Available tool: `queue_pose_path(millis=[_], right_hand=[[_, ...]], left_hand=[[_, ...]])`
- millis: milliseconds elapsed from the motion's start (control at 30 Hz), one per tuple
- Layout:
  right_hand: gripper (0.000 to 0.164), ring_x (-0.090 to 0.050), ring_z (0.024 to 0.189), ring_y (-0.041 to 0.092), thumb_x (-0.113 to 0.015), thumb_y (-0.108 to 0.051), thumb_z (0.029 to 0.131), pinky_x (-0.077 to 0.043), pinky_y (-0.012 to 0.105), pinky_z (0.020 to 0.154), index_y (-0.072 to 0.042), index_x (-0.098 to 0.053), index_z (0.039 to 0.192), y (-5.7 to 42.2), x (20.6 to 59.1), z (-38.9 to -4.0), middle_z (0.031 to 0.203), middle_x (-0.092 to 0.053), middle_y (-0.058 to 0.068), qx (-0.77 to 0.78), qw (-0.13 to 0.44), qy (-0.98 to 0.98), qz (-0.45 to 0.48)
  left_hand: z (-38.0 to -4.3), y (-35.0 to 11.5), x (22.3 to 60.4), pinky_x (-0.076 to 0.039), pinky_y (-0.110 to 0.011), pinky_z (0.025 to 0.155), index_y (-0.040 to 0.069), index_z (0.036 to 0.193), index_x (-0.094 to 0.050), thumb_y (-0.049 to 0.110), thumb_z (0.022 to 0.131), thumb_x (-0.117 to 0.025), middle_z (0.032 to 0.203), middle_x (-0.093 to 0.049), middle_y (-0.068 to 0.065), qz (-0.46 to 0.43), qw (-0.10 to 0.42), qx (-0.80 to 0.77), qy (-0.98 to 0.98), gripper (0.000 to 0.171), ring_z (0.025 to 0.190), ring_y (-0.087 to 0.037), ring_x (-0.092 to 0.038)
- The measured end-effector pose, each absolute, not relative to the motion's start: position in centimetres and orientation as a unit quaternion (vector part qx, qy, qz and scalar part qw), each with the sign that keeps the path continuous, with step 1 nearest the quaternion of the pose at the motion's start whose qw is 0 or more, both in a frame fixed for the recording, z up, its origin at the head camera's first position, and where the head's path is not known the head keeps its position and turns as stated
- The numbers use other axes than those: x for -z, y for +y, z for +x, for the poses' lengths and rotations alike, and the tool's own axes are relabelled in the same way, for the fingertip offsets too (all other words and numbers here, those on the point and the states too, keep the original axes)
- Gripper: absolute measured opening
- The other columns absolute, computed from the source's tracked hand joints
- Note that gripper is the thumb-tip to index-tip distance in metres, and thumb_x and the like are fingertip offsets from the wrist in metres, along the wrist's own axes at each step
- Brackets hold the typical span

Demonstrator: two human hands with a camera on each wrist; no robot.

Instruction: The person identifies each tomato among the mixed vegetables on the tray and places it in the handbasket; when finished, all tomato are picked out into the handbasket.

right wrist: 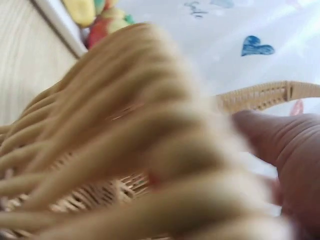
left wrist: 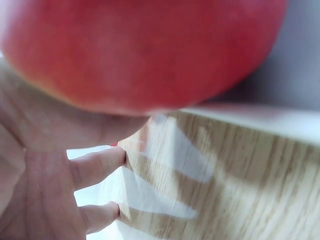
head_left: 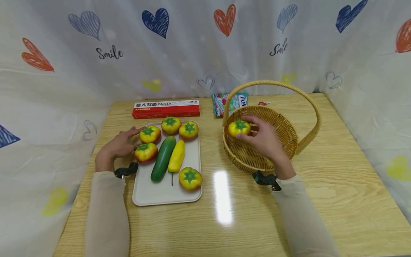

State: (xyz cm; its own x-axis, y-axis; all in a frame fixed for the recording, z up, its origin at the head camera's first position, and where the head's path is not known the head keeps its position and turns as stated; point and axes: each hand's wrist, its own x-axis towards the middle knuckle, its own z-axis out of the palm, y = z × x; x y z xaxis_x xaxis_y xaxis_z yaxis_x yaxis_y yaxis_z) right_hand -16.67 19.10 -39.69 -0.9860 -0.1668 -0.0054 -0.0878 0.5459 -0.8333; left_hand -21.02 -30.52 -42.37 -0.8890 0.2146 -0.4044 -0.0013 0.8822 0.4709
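My right hand (head_left: 264,137) pinches a yellow-red tomato (head_left: 239,129) with a green star-shaped top, within the rim of the wicker basket (head_left: 234,159). In the right wrist view the basket wall (right wrist: 125,100) hides that tomato, and only part of the hand (right wrist: 300,155) shows. At the left edge of the white tray (head_left: 144,194), my left hand (head_left: 118,144) lies beside two tomatoes, upper (head_left: 150,134) and lower (head_left: 146,152). The left wrist view shows a tomato's red underside (left wrist: 150,50) against that hand (left wrist: 50,170), its fingers extended over the table.
Several tomatoes, a cucumber (head_left: 163,159) and a yellow pepper (head_left: 176,157) lie on the tray. Behind stand a red-and-white pasta box (head_left: 166,109) and a candy bag (head_left: 219,105). A lollipop (head_left: 262,103) lies behind the basket, whose tall handle (head_left: 273,83) arches up.
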Motion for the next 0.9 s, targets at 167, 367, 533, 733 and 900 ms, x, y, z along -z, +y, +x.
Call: queue_pose_path(millis=[167, 367, 533, 733, 900], right_hand=[[0.072, -0.060, 0.125, 0.040, -0.079, -0.021, 0.088, -0.055, 0.049, 0.098, -0.011, -0.045, 0.151, 19.3, 40.8, -16.7, 0.152, -0.047, 0.015, 0.426, 0.088, 0.897, -0.077], [0.072, -0.060, 0.125, 0.039, -0.078, -0.015, 0.088, -0.055, 0.049, 0.098, -0.011, -0.044, 0.151, 19.4, 41.2, -16.7, 0.154, -0.045, 0.015, 0.425, 0.090, 0.897, -0.079], [0.074, -0.057, 0.128, 0.041, -0.079, -0.022, 0.088, -0.053, 0.052, 0.101, -0.012, -0.043, 0.152, 19.7, 40.6, -16.4, 0.155, -0.044, 0.013, 0.417, 0.087, 0.901, -0.084], [0.072, -0.056, 0.129, 0.039, -0.081, -0.035, 0.085, -0.051, 0.053, 0.104, -0.020, -0.049, 0.148, 20.1, 39.1, -15.2, 0.152, -0.050, 0.007, 0.398, 0.040, 0.910, -0.111], [0.061, -0.063, 0.122, 0.030, -0.084, -0.030, 0.083, -0.053, 0.043, 0.103, -0.024, -0.059, 0.139, 19.7, 38.1, -13.3, 0.140, -0.060, 0.002, 0.431, -0.001, 0.878, -0.209]], left_hand=[[-21.0, -30.5, 42.2, -0.007, -0.082, 0.108, 0.025, 0.160, -0.026, 0.030, 0.101, -0.057, 0.166, -0.005, -0.026, 0.054, 0.231, -0.240, 0.941, 0.067, 0.145, -0.064, 0.003], [-21.0, -30.5, 42.3, -0.006, -0.084, 0.106, 0.027, 0.160, -0.026, 0.032, 0.099, -0.059, 0.166, -0.005, -0.026, 0.049, 0.234, -0.243, 0.940, 0.070, 0.145, -0.064, 0.005], [-21.0, -30.7, 42.6, -0.007, -0.084, 0.106, 0.026, 0.160, -0.026, 0.030, 0.100, -0.057, 0.166, -0.006, -0.027, 0.050, 0.230, -0.239, 0.942, 0.068, 0.144, -0.065, 0.005], [-21.0, -30.7, 42.5, -0.009, -0.083, 0.107, 0.027, 0.160, -0.027, 0.027, 0.100, -0.057, 0.165, -0.009, -0.028, 0.049, 0.226, -0.236, 0.944, 0.067, 0.144, -0.065, 0.002], [-21.0, -30.6, 42.4, -0.009, -0.083, 0.108, 0.025, 0.160, -0.029, 0.025, 0.099, -0.059, 0.165, -0.010, -0.029, 0.049, 0.223, -0.242, 0.943, 0.068, 0.144, -0.065, 0.001]])
